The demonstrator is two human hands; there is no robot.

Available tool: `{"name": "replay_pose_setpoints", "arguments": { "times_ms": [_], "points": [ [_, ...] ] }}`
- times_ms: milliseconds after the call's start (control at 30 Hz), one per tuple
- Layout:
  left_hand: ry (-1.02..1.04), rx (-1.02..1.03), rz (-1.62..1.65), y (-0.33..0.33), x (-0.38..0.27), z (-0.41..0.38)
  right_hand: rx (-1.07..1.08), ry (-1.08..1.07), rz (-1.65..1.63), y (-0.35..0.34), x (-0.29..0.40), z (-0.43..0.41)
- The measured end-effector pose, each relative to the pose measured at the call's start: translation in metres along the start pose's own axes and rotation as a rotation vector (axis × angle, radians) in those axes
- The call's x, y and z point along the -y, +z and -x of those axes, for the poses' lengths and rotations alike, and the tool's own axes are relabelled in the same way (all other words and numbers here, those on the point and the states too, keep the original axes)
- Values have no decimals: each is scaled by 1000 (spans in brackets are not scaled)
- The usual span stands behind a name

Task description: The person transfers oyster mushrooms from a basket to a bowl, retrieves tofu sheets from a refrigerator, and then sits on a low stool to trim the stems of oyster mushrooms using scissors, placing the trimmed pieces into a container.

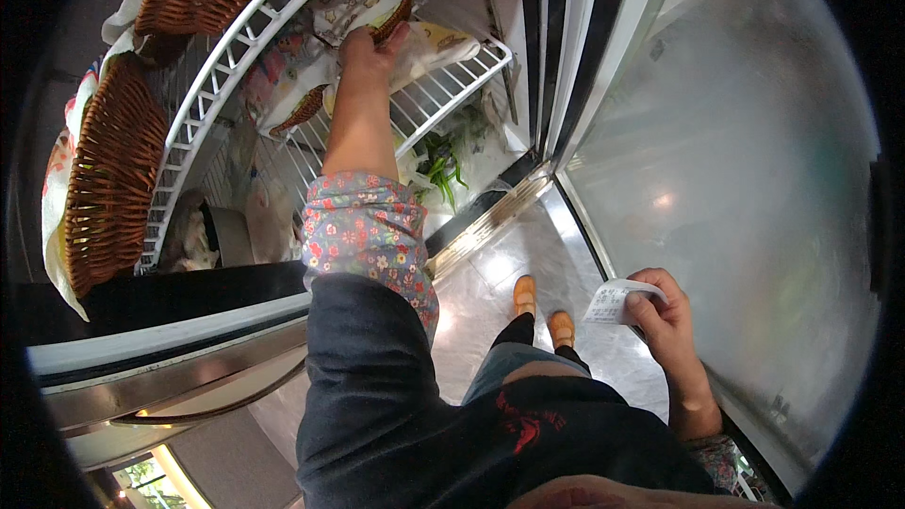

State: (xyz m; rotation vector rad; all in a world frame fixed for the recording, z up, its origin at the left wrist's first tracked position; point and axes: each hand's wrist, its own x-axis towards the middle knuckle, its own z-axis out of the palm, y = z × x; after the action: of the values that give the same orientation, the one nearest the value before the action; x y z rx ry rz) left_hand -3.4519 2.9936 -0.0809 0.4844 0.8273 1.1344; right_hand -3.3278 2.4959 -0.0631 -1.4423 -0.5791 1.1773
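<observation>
My left hand point(369, 51) reaches deep into a glass-door fridge and grips the near end of a cloth-lined wicker basket point(397, 16). Some of its fingers are hidden against the basket and cloth. Under that hand is a white wire shelf point(452, 88), where another cloth-lined basket point(302, 112) lies to the left. At my right side, my right hand point(661, 314) pinches a small curled paper slip point(609, 302) with printed writing between thumb and fingers. The slip is close to the opened fridge door point(735, 177).
An upper white wire rack point(212, 63) at left carries further wicker baskets point(117, 177) with cloths, which stick out past its edge. Green peppers point(442, 166) and plastic bags lie below the shelf. A metal door sill point(488, 223) borders the tiled floor point(488, 311).
</observation>
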Motion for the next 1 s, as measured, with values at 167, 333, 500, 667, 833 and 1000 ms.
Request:
{"name": "replay_pose_setpoints", "arguments": {
  "times_ms": [167, 333, 500, 667, 833, 1000],
  "points": [
    [-32, -10, 19, -11, 3, -7, 16, -6, 32, 0, 0, 0],
    [17, 84, 82, -9, 4, 18, 42, -38, 19, 3, 2, 1],
    [24, 50, 65, -5, -2, 63, 77, -256, 46, 3, -1, -6],
    [-23, 101, -98, -13, -6, 134, 89, -102, 151, -12, 5, -14],
    [-106, 232, -198, -35, -7, 243, 156, -69, -99, 15, 41, -42],
    [-134, 217, -220, -71, 15, 349, 520, -18, -91, 41, 52, -44]
  ]
}}
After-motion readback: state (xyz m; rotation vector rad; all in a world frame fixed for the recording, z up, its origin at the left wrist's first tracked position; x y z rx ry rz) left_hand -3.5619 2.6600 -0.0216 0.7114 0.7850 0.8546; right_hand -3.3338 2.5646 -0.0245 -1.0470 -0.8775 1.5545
